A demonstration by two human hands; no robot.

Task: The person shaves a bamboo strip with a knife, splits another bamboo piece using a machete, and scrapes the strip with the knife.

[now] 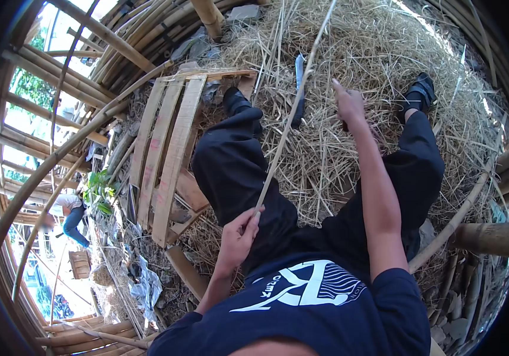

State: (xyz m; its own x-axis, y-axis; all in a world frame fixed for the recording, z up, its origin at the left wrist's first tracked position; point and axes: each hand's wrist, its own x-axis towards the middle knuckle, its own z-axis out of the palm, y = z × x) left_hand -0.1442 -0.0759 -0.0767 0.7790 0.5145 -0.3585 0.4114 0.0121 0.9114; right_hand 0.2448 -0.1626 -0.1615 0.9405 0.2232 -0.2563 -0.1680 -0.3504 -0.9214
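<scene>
A long thin bamboo strip [290, 115] runs from the top of the view down to my left hand [238, 238], which is closed around its lower end. To the right of the strip, my right hand [349, 104] is over the straw with its index finger stretched out; its other fingers are curled, and a small dark thing shows beneath it, too little of it visible to name. Between my feet, a knife [299, 89] with a dark handle lies on the straw, partly crossed by the strip.
A slatted wooden pallet [162, 154] leans beside my left leg. Straw [385, 44] covers the ground. Bamboo poles [97, 29] frame the left side, and a thick bamboo pole [491, 238] juts in at right. Another person [73, 216] is at far left.
</scene>
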